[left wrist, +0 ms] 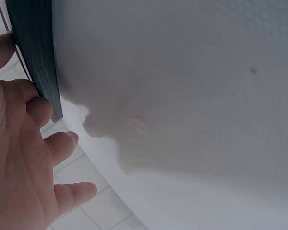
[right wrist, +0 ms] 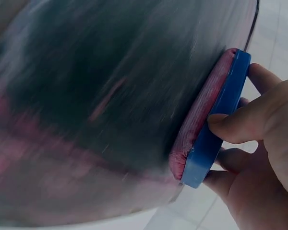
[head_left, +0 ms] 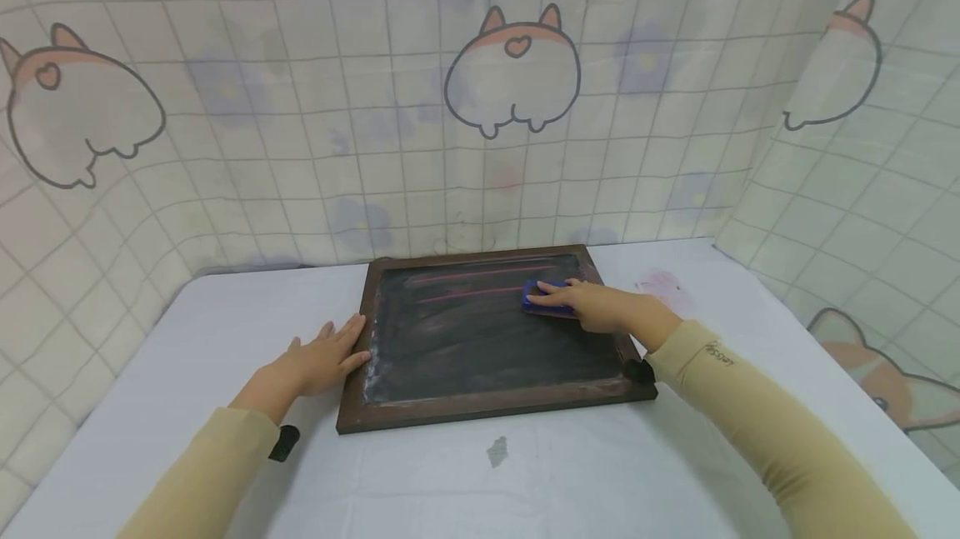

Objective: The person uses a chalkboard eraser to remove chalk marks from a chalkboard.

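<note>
A chalkboard (head_left: 480, 347) with a dark wooden frame lies on the white table, with pink chalk lines across its upper part and pale smears elsewhere. My right hand (head_left: 600, 306) grips a blue chalkboard eraser (head_left: 534, 299) on the board's right half. In the right wrist view, thumb and fingers hold the blue back of the eraser (right wrist: 220, 120), and its pink-stained felt pad (right wrist: 201, 115) faces the board. My left hand (head_left: 318, 360) rests with spread fingers against the left side of the frame. The left wrist view shows its fingers (left wrist: 41, 112) touching the frame's edge (left wrist: 36, 48).
The white table (head_left: 420, 489) surrounds the board. A pink chalk smudge (head_left: 663, 287) marks it at the back right, and a grey patch (head_left: 497, 451) lies in front. A checked curtain (head_left: 315, 106) with cartoon prints stands behind and at both sides.
</note>
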`<state>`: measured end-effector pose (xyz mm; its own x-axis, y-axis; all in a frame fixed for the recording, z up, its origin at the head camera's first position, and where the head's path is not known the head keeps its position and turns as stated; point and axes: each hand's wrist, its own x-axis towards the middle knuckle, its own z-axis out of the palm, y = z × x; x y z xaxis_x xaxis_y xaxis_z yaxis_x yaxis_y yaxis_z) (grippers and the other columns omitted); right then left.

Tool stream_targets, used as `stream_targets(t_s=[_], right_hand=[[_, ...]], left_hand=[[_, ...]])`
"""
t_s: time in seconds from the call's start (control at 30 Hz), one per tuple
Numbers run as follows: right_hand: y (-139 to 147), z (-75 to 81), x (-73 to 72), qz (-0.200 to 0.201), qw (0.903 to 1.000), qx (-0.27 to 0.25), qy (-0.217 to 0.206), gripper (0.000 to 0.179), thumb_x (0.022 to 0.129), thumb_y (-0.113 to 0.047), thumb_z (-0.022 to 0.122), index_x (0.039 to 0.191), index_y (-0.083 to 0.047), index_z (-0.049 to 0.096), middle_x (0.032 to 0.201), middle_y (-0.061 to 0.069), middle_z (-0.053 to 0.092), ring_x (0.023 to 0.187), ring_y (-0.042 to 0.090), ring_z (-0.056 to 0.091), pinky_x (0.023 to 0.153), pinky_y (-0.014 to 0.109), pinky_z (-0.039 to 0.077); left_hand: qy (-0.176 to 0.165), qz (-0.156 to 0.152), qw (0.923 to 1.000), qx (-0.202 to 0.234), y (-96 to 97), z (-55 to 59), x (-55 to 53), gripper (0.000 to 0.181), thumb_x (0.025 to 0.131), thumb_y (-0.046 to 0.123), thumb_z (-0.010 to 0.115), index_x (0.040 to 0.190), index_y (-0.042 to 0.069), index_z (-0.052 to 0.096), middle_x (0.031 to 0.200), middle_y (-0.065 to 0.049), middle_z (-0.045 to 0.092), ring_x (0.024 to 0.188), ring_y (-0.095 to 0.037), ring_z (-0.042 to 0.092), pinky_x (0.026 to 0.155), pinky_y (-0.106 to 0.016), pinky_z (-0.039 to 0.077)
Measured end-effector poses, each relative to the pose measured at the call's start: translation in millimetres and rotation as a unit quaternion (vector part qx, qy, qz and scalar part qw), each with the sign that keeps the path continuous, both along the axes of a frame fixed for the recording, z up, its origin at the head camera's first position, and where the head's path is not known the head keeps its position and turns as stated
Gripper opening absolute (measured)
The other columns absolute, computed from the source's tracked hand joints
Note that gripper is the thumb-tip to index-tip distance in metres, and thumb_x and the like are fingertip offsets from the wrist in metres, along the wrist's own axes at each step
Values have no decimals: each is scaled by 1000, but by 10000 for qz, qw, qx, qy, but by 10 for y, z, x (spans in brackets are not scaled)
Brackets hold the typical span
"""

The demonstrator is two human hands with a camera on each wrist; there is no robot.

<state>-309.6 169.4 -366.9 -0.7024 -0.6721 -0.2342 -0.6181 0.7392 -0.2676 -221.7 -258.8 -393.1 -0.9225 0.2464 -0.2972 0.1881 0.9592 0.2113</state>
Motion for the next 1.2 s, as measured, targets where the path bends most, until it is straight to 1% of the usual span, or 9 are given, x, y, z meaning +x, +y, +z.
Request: stream_targets(t_s=[0.13, 0.23, 0.4, 0.5, 0.8, 0.9, 0.97, 1.07, 1.2], right_hand=[[-242, 21, 2, 78, 9998, 113, -123, 93, 86, 31, 45, 161, -24, 36, 170, 4, 19, 147, 56, 18, 55, 25, 38], [-483, 45, 31, 176, 9995, 243, -138, 95, 87, 30, 46, 162, -26, 33, 170, 1, 17, 149, 54, 16, 57, 26, 38], [-914, 48, 93, 420, 9981, 449, 3, 96, 89, 29, 50, 162, -31, 32, 170, -3, 16, 150, 50, 16, 93, 44, 52], [-1160, 51, 165, 614, 9965, 548, 111, 94, 91, 27, 51, 162, -32, 32, 170, -4, 16, 151, 49, 17, 118, 55, 30], [-1586, 19, 372, 1172, 9892, 794, 371, 90, 95, 17, 59, 163, -35, 29, 170, -2, 15, 149, 49, 21, 119, 55, 26], [-1558, 11, 372, 1126, 9910, 689, 243, 92, 95, 19, 57, 162, -37, 28, 170, -4, 14, 150, 48, 19, 106, 41, 48], [-1505, 3, 349, 1076, 9924, 593, 97, 94, 94, 21, 55, 162, -38, 29, 170, -6, 13, 151, 48, 18, 83, 28, 56], [-1349, 11, 299, 966, 9942, 445, -128, 96, 93, 24, 51, 162, -39, 30, 170, -9, 12, 152, 47, 15, 54, 18, 45], [-1024, 17, 197, 702, 9968, 255, -270, 98, 90, 28, 47, 161, -37, 32, 170, -8, 13, 152, 48, 14, 49, 18, 35]], left_hand=[[-5, 1, 10000, 19, -1, 9, 4, 78, 110, 51, 38, 164, 3, 9, 169, -20, 10, 150, -52, 13, 109, -81, 7], [0, -5, 10000, 22, 1, 21, 2, 78, 110, 50, 38, 164, 3, 10, 169, -20, 11, 150, -53, 14, 109, -81, 7], [15, 11, 10000, 17, 6, 28, -3, 78, 110, 51, 38, 164, 3, 9, 169, -20, 11, 150, -52, 13, 109, -81, 6], [2, 26, 10000, 16, 4, 22, -7, 78, 110, 51, 38, 164, 3, 9, 169, -20, 11, 150, -52, 13, 109, -81, 6], [4, 12, 10000, -2, -5, 1, 0, 78, 110, 51, 38, 164, 2, 10, 169, -20, 10, 150, -53, 14, 108, -82, 8], [16, 22, 10000, 3, 6, 4, 3, 78, 110, 51, 38, 164, 2, 10, 169, -20, 10, 150, -53, 14, 108, -82, 8], [16, 39, 10000, 30, 4, 2, 13, 77, 110, 50, 38, 164, 3, 10, 169, -20, 10, 150, -53, 14, 108, -82, 7], [21, 44, 10000, 57, -1, -4, 11, 78, 110, 51, 38, 164, 3, 10, 169, -20, 10, 150, -53, 13, 109, -81, 6], [7, 51, 10000, 55, -19, -11, 0, 79, 109, 52, 38, 165, 4, 9, 169, -20, 10, 151, -52, 13, 109, -81, 6]])
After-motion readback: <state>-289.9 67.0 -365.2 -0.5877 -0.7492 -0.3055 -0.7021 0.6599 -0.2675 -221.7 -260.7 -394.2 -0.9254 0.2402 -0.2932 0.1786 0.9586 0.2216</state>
